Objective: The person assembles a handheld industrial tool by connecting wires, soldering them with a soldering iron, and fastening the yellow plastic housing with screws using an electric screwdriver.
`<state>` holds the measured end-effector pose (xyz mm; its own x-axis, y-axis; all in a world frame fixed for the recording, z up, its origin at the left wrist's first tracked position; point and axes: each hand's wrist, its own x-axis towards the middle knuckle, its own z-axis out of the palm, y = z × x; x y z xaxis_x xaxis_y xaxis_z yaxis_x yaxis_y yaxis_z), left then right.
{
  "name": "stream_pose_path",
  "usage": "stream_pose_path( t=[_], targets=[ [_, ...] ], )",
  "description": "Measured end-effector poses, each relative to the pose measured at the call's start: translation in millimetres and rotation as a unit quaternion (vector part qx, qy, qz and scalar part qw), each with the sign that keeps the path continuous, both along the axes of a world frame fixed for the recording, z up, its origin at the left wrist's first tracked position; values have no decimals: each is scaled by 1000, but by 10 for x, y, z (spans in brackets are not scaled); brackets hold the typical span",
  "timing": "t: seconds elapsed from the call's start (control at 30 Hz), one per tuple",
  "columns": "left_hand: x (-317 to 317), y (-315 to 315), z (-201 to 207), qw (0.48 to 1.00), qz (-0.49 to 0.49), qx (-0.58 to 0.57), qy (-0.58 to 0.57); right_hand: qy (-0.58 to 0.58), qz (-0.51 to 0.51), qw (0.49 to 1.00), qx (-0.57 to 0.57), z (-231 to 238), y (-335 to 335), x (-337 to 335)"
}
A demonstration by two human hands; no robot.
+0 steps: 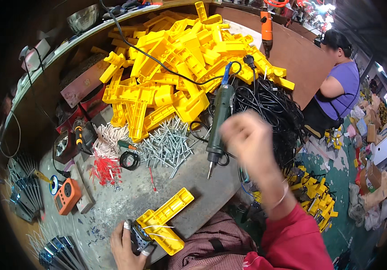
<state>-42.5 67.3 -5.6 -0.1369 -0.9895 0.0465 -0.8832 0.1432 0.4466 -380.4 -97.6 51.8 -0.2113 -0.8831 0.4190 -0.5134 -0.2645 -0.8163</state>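
My left hand (128, 247), with white wraps on its fingertips, grips a small dark part (139, 238) at the table's near edge. That part sits against a yellow plastic housing (164, 218), which lies with its ribbed side up and thin white wires across it. Over the table at the right, my right hand (250, 139) is smeared by motion and its fingers look bent; whether anything is in them cannot be made out. Beside it hangs a dark green electric screwdriver (220, 121), bit down, on a blue hook with a cord.
Yellow housings (166, 76) are heaped at the back. Before them lie long screws (166, 141), white plugs (110, 139) and red pieces (105, 170). Black cables (270, 112) pile up at right. An orange device (67, 195) stands left. A person (337, 81) in purple sits beyond.
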Motion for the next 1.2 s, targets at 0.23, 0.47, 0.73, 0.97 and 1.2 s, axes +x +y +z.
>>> stream_pose_path(
  t=[0.23,0.47,0.73,0.97,1.2],
  targets=[
    [373,95,-58,996,43,-67,-41,396,-189,887,145,52,-638,-999],
    [430,224,-2,992,78,-91,-31,21,-74,997,-6,293,-889,-1509],
    [-28,154,299,974,-8,-225,40,-54,93,994,23,795,-897,-1198],
    [-512,-169,463,952,-188,-186,155,-95,139,986,-19,948,-690,-794],
    [-1212,-452,614,776,-249,202,544,-383,344,837,187,966,454,1145]
  ],
)
